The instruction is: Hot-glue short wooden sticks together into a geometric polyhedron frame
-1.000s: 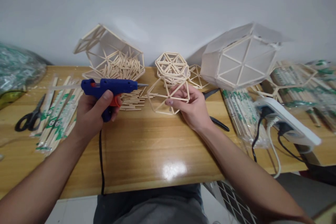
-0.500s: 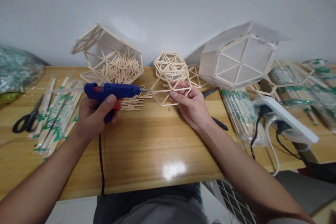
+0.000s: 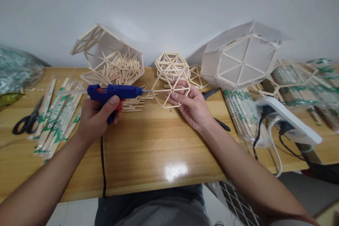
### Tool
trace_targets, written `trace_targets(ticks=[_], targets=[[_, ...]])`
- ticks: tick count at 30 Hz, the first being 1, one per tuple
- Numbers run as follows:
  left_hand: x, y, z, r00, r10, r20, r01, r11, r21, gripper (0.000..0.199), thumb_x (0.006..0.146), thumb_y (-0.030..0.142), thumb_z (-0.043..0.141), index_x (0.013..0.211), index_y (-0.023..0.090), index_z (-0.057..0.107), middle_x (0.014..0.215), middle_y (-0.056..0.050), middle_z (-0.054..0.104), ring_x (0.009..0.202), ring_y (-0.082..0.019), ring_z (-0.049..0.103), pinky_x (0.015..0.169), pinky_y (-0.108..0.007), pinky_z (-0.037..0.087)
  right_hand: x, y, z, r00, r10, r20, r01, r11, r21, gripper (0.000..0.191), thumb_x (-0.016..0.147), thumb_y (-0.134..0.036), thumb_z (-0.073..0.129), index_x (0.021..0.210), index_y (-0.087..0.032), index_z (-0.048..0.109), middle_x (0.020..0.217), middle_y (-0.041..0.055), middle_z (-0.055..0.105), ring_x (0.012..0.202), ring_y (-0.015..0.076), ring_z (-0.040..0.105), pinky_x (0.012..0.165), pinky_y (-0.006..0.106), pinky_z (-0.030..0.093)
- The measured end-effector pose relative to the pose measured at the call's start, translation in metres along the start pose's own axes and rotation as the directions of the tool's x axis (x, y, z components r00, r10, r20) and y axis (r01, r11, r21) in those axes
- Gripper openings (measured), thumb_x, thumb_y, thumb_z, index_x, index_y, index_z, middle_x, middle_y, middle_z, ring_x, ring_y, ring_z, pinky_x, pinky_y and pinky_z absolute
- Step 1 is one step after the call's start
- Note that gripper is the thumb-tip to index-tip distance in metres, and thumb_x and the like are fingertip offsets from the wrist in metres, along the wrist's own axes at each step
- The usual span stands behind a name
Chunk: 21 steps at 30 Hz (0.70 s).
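Note:
My left hand (image 3: 96,114) is wrapped round the grip of a blue glue gun (image 3: 116,91) with an orange trigger; a clear glue stick (image 3: 71,92) juts from its back end. The gun's metal nozzle points right, its tip at or very near the left corner of a small hexagonal frame of wooden sticks (image 3: 163,93). Between thumb and fingers, my right hand (image 3: 189,104) pinches that frame near its centre and right side. Behind it stands a rounded lattice of glued sticks (image 3: 171,64). Short cut sticks (image 3: 134,104) lie on the table beneath the nozzle.
A lattice holder full of short sticks (image 3: 123,67) stands back left, a paper-covered one (image 3: 241,56) back right. Scissors (image 3: 28,120) and wrapped chopsticks (image 3: 58,116) lie left. Black-handled pliers (image 3: 221,124), more packs (image 3: 243,113) and a power strip (image 3: 288,120) are right. The gun's cord (image 3: 102,166) hangs over the edge.
My right hand has turned the stick frame to face me more, and its right side has shifted slightly left. The glue gun has moved slightly to the right.

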State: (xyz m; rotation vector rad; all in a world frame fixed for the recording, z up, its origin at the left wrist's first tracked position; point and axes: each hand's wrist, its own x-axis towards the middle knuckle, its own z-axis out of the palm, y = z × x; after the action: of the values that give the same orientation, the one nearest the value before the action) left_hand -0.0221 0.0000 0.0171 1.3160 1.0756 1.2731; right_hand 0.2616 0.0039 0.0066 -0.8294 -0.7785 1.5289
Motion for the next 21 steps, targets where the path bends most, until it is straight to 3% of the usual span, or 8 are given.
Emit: trace_targets(ticks=[4, 21], targets=[[0.0015, -0.0012, -0.0015, 1.0, -0.003, -0.002, 0.003, 1.0, 0.015, 0.041, 0.094, 0.057, 0.089, 0.085, 0.018, 0.078, 0.073, 0.0, 0.069, 0.052, -0.01, 0.06, 0.04, -0.021, 0.046, 0.0006, 0.0005, -0.0006, 1.0, 0.002, -0.007, -0.001, 1.0, 0.021, 0.039, 0.079, -0.024, 0.102, 0.11, -0.026, 0.079, 0.098, -0.0028, 0.084, 0.091, 0.0149, 0.081, 0.102, 0.034, 0.071], [0.0022, -0.0062, -0.0058, 1.0, 0.008, -0.007, -0.007, 0.998, 0.056, 0.044, 0.094, 0.059, 0.088, 0.081, 0.019, 0.075, 0.069, 0.001, 0.067, 0.05, -0.01, 0.06, 0.041, -0.023, 0.045, 0.0002, 0.0004, 0.0009, 0.999, 0.021, -0.028, -0.021, 0.999, 0.033, 0.039, 0.075, -0.024, 0.104, 0.107, -0.027, 0.081, 0.095, -0.0042, 0.085, 0.082, 0.0142, 0.081, 0.101, 0.036, 0.073]])
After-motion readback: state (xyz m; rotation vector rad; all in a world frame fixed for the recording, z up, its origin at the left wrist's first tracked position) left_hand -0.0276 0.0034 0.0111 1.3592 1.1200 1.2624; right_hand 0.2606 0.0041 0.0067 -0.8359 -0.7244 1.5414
